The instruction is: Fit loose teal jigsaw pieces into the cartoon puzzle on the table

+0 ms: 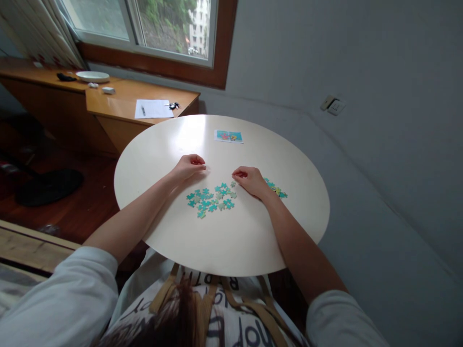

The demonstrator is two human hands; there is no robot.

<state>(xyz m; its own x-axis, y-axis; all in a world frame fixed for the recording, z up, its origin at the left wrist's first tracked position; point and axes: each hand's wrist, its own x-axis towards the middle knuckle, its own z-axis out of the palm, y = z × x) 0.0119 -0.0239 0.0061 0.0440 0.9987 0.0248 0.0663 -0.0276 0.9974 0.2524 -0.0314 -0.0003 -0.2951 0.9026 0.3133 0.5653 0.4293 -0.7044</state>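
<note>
Loose jigsaw puzzle pieces [204, 205], mostly turquoise with some pale ones, lie in a pile on the round white table [217, 246] in front of me. My left hand [188, 166] is above and left of this pile, its fingers curled and thumb pressed toward the index finger. Whether something small is between them cannot be made out. To the right, my right hand [249, 179] has its fingers pinched together. A pale puzzle piece [233, 184] lies just below these fingertips; what the pinch holds, if anything, is hidden.
A second group of turquoise and yellow pieces [277, 189] lies beyond my right wrist, partly covered. Farther back on the table is a small picture card [228, 136]. A wooden desk [126, 91] by the window carries paper [154, 109], keys [174, 105] and a white dish [92, 76].
</note>
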